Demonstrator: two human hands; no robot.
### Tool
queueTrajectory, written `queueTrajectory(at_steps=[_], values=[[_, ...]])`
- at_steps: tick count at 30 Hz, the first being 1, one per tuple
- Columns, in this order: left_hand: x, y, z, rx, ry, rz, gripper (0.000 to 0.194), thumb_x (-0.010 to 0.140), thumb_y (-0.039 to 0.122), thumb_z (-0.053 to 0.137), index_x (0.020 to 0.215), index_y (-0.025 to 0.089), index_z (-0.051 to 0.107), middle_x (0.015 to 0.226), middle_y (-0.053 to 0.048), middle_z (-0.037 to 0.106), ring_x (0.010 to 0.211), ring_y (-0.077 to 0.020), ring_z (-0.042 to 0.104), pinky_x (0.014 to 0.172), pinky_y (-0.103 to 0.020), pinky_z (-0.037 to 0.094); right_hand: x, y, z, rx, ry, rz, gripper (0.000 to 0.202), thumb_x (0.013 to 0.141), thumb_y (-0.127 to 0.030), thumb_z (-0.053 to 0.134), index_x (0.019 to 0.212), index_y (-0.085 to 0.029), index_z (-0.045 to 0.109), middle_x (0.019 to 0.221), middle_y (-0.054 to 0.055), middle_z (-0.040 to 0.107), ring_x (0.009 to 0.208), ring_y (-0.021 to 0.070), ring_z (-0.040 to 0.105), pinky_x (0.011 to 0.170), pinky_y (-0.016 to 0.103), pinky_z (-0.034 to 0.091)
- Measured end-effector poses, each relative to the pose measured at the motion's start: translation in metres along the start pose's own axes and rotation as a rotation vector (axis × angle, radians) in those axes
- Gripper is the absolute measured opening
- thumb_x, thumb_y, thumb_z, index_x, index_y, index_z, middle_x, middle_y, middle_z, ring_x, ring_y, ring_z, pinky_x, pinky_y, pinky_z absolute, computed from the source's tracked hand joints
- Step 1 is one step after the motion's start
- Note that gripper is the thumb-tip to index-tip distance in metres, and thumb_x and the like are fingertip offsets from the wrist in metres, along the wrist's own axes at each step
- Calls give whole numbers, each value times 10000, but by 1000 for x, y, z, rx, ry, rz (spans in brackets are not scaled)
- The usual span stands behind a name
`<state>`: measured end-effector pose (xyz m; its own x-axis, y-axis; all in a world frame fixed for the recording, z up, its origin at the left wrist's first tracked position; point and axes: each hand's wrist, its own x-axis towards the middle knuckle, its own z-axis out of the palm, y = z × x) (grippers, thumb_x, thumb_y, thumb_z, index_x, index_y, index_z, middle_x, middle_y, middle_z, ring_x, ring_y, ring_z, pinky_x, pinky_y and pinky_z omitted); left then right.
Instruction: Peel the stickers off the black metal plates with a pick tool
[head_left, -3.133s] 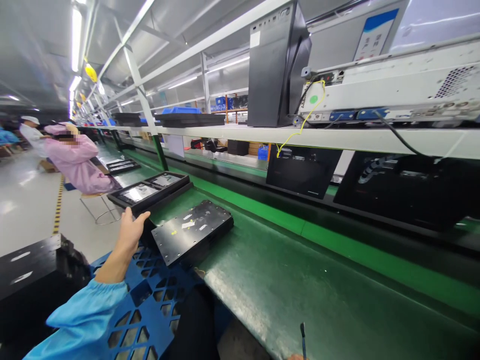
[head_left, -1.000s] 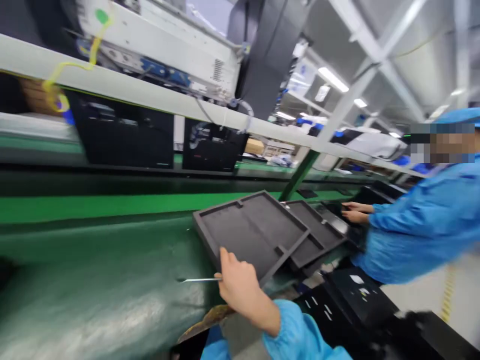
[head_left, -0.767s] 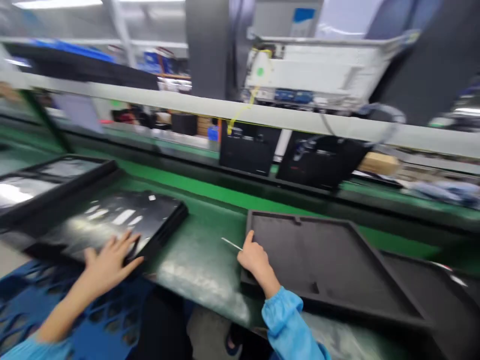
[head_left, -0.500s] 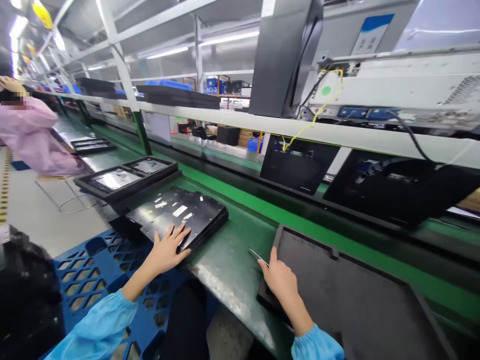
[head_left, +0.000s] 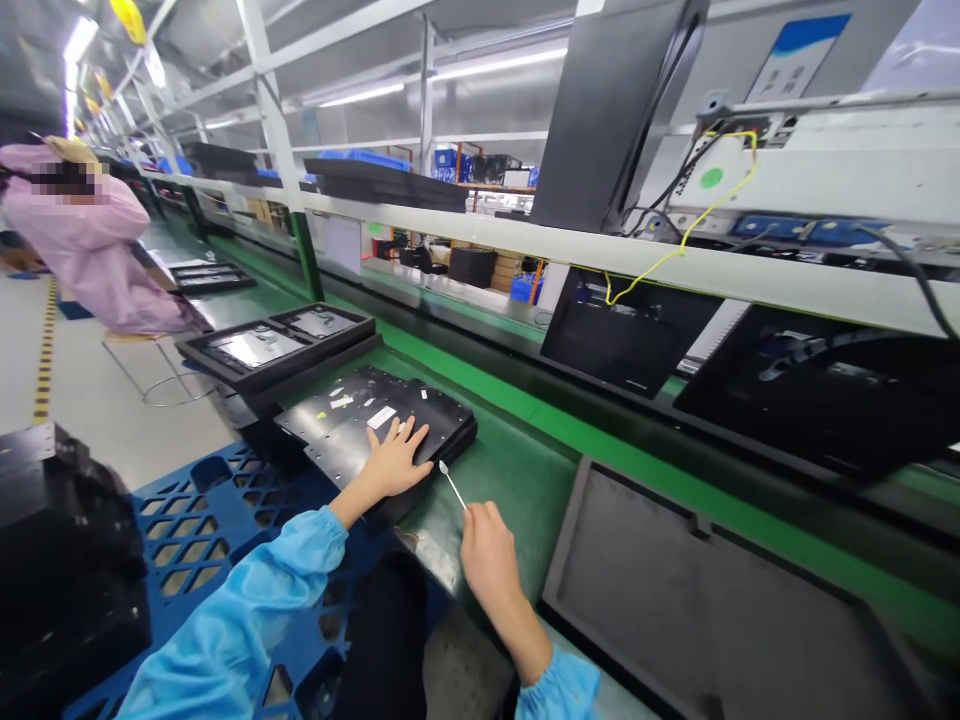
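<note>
My left hand (head_left: 391,460) lies with spread fingers on top of a flat black panel (head_left: 352,400) with small white labels and screw holes along it. The panel rests on the green bench (head_left: 517,500). My right hand (head_left: 489,550) pinches a thin white swab (head_left: 453,485) by its lower end. Its pale, wider tip points up and left, close to the panel's near right edge; I cannot tell whether it touches. To the right of my right hand lies a dark foam tray (head_left: 675,590).
Beyond the panel sits another black tray (head_left: 277,345) with shiny plates. Black screens (head_left: 630,335) lean along the rail at the back, a yellow cable (head_left: 679,250) above them. A blue pallet (head_left: 187,530) is on the floor at left. A person in pink (head_left: 90,240) sits farther along.
My right hand has moved left from the foam tray to the panel's edge, bringing the swab along. My left hand has slid farther onto the panel. The view has shifted slightly.
</note>
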<state>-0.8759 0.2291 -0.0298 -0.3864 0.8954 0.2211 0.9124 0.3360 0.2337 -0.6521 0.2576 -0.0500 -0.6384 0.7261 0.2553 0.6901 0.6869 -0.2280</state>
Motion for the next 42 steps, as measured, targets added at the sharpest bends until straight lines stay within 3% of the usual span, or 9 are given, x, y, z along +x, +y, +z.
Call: queueTrajectory(at_steps=[5,10,14,19,22,28,34,38,42], values=[[-16,-13,-1,9,-7,93,741,930,506,505,1593,219,340,1668,-148,223,1529,-453,157,1122,-814,92,-10,-6,25,54,34,0,330,1074,-180,356,1002,-181,677,944,55,616,763,197,641,616,315,376],[-42,-19,-7,18,-57,187,733,934,486,524,1597,243,326,1674,-108,204,1540,-412,151,1163,-771,50,-28,-7,41,172,232,-129,464,1101,-266,244,929,-192,668,835,36,574,642,186,596,545,328,329],[-57,-19,-11,17,-91,238,730,940,490,537,1599,267,315,1681,-85,181,1546,-398,127,1175,-754,27,-39,-12,51,166,342,-182,527,1114,-285,185,1027,-169,691,822,33,578,574,171,592,514,332,342],[-58,-20,-11,5,-89,252,742,948,549,541,1596,258,326,1673,-105,204,1542,-411,135,1169,-763,30,-46,-14,67,147,457,-207,529,1114,-247,190,1098,-107,699,815,47,601,549,157,619,471,310,378],[-57,-19,-12,5,-90,254,770,937,570,568,1595,250,330,1671,-122,211,1535,-431,147,1155,-783,53,-48,-18,64,133,471,-217,523,1106,-223,192,1125,-112,702,800,40,603,531,158,622,462,309,404],[-56,-18,-13,31,-111,257,773,947,557,564,1602,232,313,1677,-135,187,1535,-447,130,1143,-799,77,-44,-27,37,6,401,-198,525,1074,-172,187,1056,-161,712,788,30,602,454,170,600,433,355,366],[-58,-19,-11,16,-80,264,729,961,522,540,1594,226,334,1670,-141,221,1528,-456,155,1138,-807,79,-43,-23,58,130,461,-204,470,1087,-186,243,1105,-127,709,802,44,615,535,167,627,469,317,414],[-54,-14,-18,65,-110,253,733,949,505,552,1588,210,347,1663,-149,248,1520,-464,182,1130,-810,147,-45,-26,79,182,497,-188,442,1079,-156,273,1120,-87,708,803,60,620,554,175,633,478,313,429],[-42,-1,-31,183,-170,271,745,866,408,648,1531,141,444,1586,-214,390,1427,-487,376,1083,-697,393,-45,-32,91,171,532,-160,446,1075,-144,269,1104,-73,708,780,56,608,514,178,616,449,328,421]])
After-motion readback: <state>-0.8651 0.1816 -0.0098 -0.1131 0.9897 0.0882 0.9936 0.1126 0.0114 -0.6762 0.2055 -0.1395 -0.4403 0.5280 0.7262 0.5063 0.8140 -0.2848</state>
